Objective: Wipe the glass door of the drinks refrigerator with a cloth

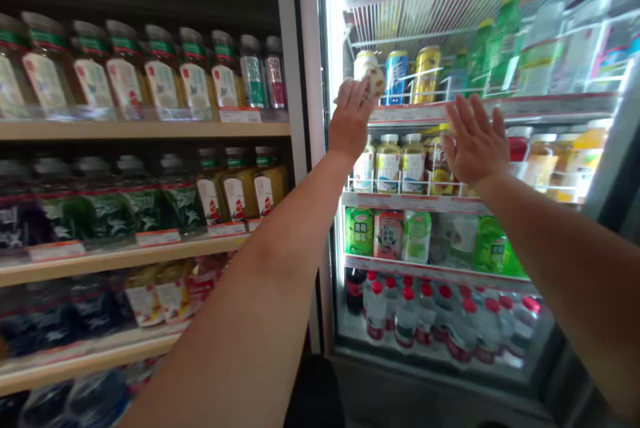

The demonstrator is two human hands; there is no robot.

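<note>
My left hand (353, 115) reaches to the left end of a shelf in the lit drinks fridge, its fingers closed on a crumpled pale cloth with brown spots (375, 83). The cloth is in front of a white can (365, 63), close to the shelf's front rail (425, 110). A blue can (396, 77) and a gold can (427, 75) stand just right of it. My right hand (475, 141) holds nothing. Its fingers are spread just below that same rail, in front of the bottles on the shelf beneath; whether it touches the rail I cannot tell.
Left of the fridge frame (307, 61), wooden shelves (150, 129) hold rows of juice bottles (163, 75). Lower in the fridge are green drink packs (359, 231) and red-capped bottles (407, 318). Green bottles (505, 41) stand on the upper right. Wire guards (400, 181) run along the shelf fronts.
</note>
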